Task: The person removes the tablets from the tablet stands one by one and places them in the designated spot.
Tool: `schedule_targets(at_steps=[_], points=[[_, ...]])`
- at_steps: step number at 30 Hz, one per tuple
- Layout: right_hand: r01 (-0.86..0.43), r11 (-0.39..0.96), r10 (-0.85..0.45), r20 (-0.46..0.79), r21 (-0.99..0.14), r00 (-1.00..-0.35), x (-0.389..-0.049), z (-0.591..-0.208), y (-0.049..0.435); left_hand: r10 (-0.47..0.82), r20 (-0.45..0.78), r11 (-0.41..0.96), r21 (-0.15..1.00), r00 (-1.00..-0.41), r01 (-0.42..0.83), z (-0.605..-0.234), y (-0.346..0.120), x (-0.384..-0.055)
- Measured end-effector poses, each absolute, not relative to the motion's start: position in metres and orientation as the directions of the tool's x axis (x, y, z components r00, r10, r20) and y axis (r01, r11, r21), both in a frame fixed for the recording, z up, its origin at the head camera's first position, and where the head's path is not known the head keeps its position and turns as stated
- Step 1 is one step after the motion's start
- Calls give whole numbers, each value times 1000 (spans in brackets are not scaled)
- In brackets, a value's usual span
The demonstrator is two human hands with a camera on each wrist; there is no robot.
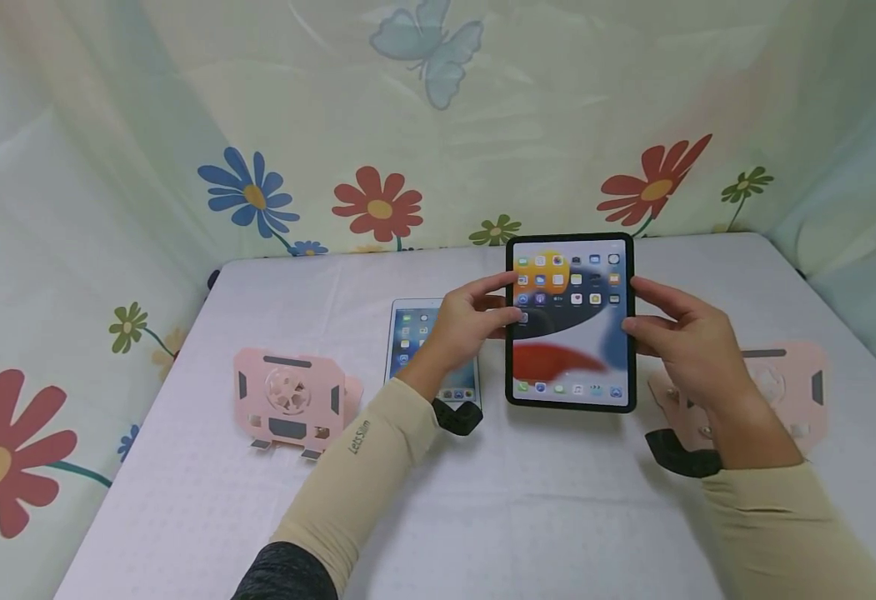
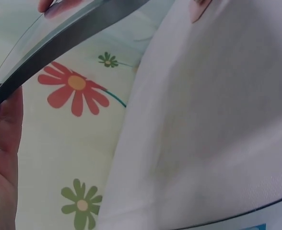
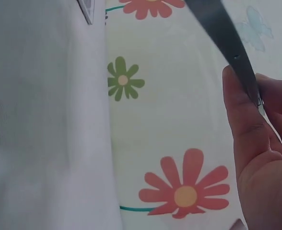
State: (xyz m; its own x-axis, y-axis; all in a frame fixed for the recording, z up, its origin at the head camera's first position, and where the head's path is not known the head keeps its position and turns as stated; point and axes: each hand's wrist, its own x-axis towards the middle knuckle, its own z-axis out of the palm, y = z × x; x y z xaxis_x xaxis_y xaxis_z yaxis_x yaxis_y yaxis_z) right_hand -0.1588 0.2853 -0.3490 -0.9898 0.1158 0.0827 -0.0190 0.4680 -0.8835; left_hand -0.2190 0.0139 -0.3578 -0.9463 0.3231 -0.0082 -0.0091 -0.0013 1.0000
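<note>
Both hands hold up a black-framed tablet (image 1: 568,333), its lit screen of app icons facing the head camera. The left hand (image 1: 471,321) pinches its left edge, thumb in front and fingers behind. On the opposite edge the right hand (image 1: 681,342) pinches the frame at about the same height. In the left wrist view the tablet's dark edge (image 2: 64,43) slants above the white table. The right wrist view shows the tablet's dark side (image 3: 227,43) running down between thumb and fingers. A second, white-framed tablet (image 1: 405,342) lies on the table, partly hidden behind the left hand and forearm.
A pink tablet stand (image 1: 287,396) with a round cut-out stands left on the white table (image 1: 483,517). Another pink stand (image 1: 798,392) is at the right, partly covered by the right hand and wrist. Flower-printed curtains (image 1: 543,125) border the table at the back and sides.
</note>
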Motion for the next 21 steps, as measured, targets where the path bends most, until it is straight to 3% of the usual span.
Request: schedule_targets(at_steps=[16, 21], points=[[66, 294, 157, -20, -954, -987, -153, -336, 251, 316, -18, -10, 1000, -949, -23, -362, -4, -217], [88, 350, 136, -42, -933, -990, -154, -337, 248, 310, -30, 19, 1000, -950, -25, -365, -9, -218]])
